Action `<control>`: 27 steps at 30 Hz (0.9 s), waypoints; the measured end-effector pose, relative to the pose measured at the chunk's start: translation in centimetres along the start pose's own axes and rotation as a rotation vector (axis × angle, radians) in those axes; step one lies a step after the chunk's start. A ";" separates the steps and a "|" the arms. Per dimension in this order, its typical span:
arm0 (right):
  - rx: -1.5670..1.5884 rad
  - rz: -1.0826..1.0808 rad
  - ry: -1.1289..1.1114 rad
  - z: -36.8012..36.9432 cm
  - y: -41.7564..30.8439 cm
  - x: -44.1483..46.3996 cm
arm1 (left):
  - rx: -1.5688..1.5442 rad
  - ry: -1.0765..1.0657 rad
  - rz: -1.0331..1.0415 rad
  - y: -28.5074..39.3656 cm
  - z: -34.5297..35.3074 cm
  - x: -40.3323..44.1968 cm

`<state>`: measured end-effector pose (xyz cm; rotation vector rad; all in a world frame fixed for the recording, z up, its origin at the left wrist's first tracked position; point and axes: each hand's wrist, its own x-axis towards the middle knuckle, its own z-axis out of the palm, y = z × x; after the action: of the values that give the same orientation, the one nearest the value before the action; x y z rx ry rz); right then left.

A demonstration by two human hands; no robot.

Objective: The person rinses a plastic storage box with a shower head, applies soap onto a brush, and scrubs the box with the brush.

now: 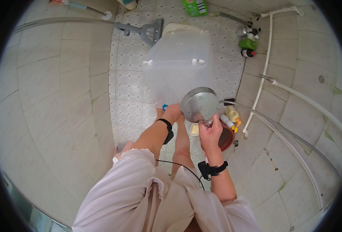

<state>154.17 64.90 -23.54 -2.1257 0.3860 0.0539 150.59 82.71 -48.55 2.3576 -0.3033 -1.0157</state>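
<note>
Box (pixel 178 79), translucent plastic, mid-floor; patterned tile (pixel 129 89) between it and left wall (pixel 64 92), bottles (pixel 248 44) far right | right hand (pixel 210 135) curled round handled metal disc (pixel 200 107), box's near-right edge | left hand (pixel 173 112) beside disc, fingertips hidden, pinch unclear

No readable text, green packet's markings blurred, bottle labels too small

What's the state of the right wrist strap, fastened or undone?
Fastened: the black strap wraps around the right wrist, holding a black module beside it.
</note>
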 end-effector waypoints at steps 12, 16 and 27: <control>-0.162 -0.010 -0.101 -1.6 1.0 -2.2 | 0.164 -0.280 -0.019 2.9 -4.7 -0.6; -0.185 -0.007 -0.066 -1.7 1.6 -2.6 | 0.047 -0.343 -0.071 2.5 -5.0 -0.6; -0.108 0.061 -0.057 -0.8 2.3 -3.3 | 0.235 -0.322 -0.355 1.7 -6.3 -0.1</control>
<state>150.26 63.93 -24.28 -2.2130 0.4227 0.1742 155.09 83.84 -44.02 2.5065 -0.1274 -1.6142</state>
